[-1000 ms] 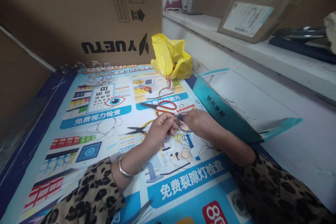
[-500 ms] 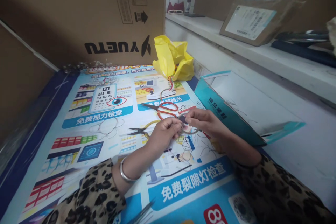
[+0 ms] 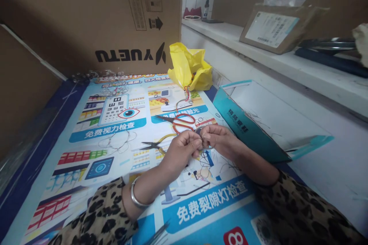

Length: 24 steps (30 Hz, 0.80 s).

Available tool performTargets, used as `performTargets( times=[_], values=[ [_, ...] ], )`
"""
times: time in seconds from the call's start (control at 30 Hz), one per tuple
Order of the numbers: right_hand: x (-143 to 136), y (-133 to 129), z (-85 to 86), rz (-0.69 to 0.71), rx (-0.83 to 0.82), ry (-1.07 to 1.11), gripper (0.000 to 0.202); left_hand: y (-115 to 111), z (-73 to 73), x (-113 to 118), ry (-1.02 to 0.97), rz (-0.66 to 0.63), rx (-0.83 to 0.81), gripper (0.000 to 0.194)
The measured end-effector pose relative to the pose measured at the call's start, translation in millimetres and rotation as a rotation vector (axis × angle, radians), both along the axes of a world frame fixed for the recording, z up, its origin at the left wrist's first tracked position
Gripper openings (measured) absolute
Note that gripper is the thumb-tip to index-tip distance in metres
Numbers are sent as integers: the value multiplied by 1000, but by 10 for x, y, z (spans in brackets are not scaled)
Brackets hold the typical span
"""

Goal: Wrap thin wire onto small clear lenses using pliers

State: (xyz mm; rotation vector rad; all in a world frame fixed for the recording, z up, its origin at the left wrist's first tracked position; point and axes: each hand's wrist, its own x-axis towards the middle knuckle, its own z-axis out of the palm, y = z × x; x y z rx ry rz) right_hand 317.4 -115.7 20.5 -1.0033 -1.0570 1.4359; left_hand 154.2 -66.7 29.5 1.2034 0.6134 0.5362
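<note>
My left hand (image 3: 184, 149) and my right hand (image 3: 220, 139) meet fingertip to fingertip above the printed sheet (image 3: 115, 176). Both are closed in a pinch, and what they hold is too small to make out. Just behind the fingertips lies a pair of orange-handled scissors (image 3: 184, 121), its blades pointing left. Pliers with yellow handles (image 3: 161, 141) lie beside my left hand, partly hidden by it. Thin wires (image 3: 227, 162) lie below my right hand, and more loops of wire (image 3: 117, 141) are on the sheet to the left.
An open teal box (image 3: 247, 126) stands at the right with thin wires inside. A yellow plastic bag (image 3: 189, 67) sits at the back, before a large cardboard box (image 3: 115, 15). Clear-wrapped small pieces (image 3: 97, 74) lie back left. A white ledge (image 3: 224, 30) runs along the right.
My right hand's fingers have come in against my left fingertips and now cover more of the spot between them. The whole view has shifted slightly.
</note>
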Motion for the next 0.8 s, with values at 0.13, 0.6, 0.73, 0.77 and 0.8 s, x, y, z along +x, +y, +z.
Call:
performTargets(
  times=[0.13, 0.6, 0.73, 0.77, 0.8],
  values=[
    [9, -2, -24, 19, -1, 1, 15, 3, 0, 2, -8, 4, -21, 16],
    [1, 6, -33, -5, 21, -23, 16, 17, -6, 1, -8, 0, -14, 16],
    [2, 7, -41, -10, 24, -23, 15, 26, -19, 5, 2, 3, -19, 19],
    [3, 8, -46, -12, 26, -26, 16, 29, -20, 7, 2, 1, -18, 19],
    [5, 10, -52, -15, 28, -30, 16, 32, -21, 9, 1, -1, -17, 19]
  ],
)
